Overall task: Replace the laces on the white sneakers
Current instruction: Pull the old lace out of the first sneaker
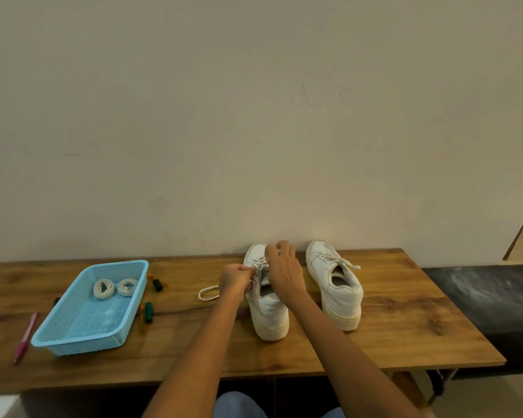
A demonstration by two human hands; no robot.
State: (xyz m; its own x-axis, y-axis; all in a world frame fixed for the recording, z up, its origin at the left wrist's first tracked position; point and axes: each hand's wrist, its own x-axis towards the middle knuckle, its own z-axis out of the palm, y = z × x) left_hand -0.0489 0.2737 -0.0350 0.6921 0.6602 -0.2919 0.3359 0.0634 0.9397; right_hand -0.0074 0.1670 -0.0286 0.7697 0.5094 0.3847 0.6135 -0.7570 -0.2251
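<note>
While both hands grip a sneaker's [267, 309] lace [207, 292], wooden table [405, 336], plain beige wall [254, 116], blue basket [82, 333].

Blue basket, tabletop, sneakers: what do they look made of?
Light blue rectangular mesh basket: moulded plastic by the look, with an even perforated grid and a slight sheen. Brown tabletop: wood or wood-look laminate, with visible grain and knots and a matte finish; which one I cannot tell. Pair of white low-top sneakers: smooth leather or synthetic, with stitched panels and thick, probably rubber soles.
</note>
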